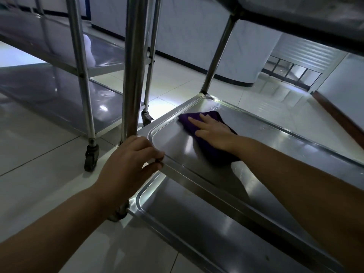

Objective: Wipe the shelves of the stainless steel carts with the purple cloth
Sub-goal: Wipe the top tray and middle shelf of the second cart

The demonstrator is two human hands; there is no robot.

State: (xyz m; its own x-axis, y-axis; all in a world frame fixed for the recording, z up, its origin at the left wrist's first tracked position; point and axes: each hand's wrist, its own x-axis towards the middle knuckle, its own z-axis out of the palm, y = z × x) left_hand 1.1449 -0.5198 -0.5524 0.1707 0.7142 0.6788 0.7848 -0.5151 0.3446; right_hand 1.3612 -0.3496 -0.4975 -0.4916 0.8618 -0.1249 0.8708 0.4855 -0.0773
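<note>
A person's right hand (211, 133), fingers flat, is pressing the purple cloth (204, 138) onto the cart's middle shelf (275, 142) near its far left corner, while the left hand (132, 160) is gripping the shelf's near left corner; the unwiped right side likely comes next.

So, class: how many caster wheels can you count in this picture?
3. One dark wheel under the left cart's near leg, one wheel under its far leg, and one partly hidden behind the left wrist, under the cart being wiped. Others may be hidden.
</note>
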